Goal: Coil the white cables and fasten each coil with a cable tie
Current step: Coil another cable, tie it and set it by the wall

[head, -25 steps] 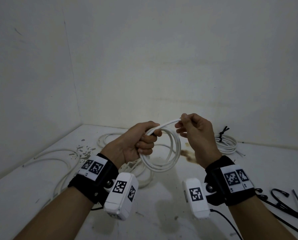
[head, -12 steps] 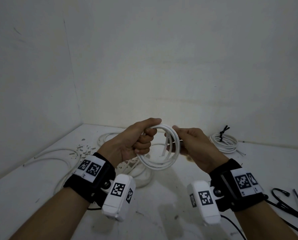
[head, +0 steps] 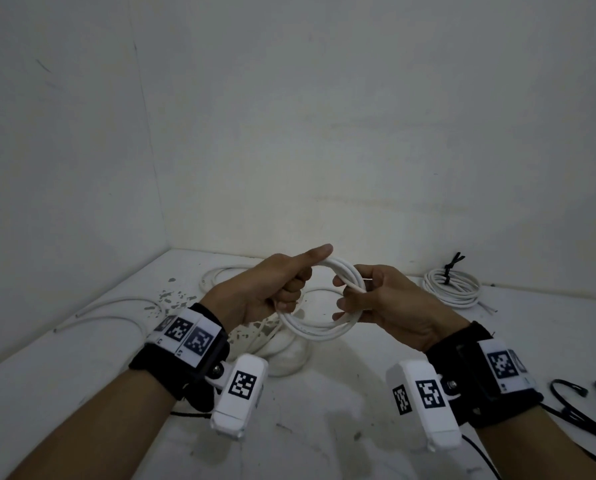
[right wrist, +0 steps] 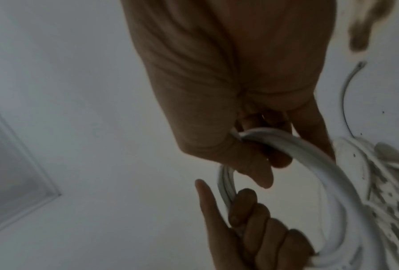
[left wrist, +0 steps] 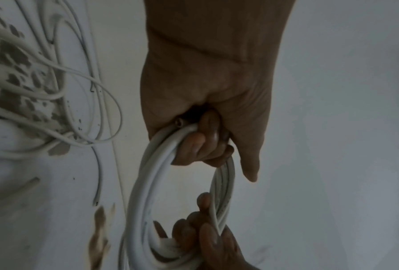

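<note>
Above the table: a round coil of thick white plastic-sheathed cable [head: 319,327] is held up in the air between the two hands, clear of the white table [head: 324,410].
Left hand [head: 262,292]: fingers curled round the coil's left side, thumb lying straight along the top of the loops; the left wrist view shows the cut cable end tucked against the palm.
Right hand [head: 383,306]: fingers curled round the coil's right side, gripping the loops together, with a short free end of cable crossing its fingertips.
Coil relative to hands: the open ring sits between them, its plane roughly facing the person, each hand closed on an opposite side.
Far right of the table: a finished white cable coil bound with a black tie [head: 450,287], lying flat near the wall.
Under and left of the hands: loose uncoiled white cables [head: 116,313] sprawled on the table, over patches of chipped paint.
Right edge: spare black cable ties [head: 573,407] lying beside the right wrist.
</note>
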`<state>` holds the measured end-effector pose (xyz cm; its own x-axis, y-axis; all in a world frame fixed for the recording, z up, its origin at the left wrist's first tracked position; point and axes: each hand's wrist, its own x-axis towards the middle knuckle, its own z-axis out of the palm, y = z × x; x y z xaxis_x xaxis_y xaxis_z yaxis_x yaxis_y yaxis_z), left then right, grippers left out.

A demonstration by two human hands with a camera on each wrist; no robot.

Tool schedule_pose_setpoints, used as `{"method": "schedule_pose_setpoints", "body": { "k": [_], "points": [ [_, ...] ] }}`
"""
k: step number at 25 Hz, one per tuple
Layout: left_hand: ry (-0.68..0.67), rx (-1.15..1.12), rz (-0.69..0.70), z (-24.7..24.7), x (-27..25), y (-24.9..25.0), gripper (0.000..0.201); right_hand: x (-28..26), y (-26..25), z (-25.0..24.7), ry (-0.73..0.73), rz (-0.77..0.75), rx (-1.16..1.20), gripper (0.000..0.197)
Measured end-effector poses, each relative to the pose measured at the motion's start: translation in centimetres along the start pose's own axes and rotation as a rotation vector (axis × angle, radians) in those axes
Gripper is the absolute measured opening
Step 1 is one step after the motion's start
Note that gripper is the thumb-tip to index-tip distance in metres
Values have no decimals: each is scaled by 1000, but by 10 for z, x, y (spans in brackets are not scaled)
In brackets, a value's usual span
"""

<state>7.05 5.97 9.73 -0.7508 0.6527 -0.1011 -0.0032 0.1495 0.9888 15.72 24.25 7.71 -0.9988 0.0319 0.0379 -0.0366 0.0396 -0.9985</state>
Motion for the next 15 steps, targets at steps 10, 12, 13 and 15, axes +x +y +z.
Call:
{"method": "schedule_pose_setpoints", "body": {
  "k": [10,12,13,15],
  "points": [
    [269,176,121,10,16,-12,64,-3,1,-7,23,-54,-17,19],
    [303,241,179,11,16,-12,65,-6,1,-7,47,-82,-112,19],
    [294,256,192,11,14,-12,65,-8,0,-8,37,-84,-156,22],
    [245,285,207,12,11,-13,65,-12,-2,-11,-52,-66,-178,26]
  ]
}}
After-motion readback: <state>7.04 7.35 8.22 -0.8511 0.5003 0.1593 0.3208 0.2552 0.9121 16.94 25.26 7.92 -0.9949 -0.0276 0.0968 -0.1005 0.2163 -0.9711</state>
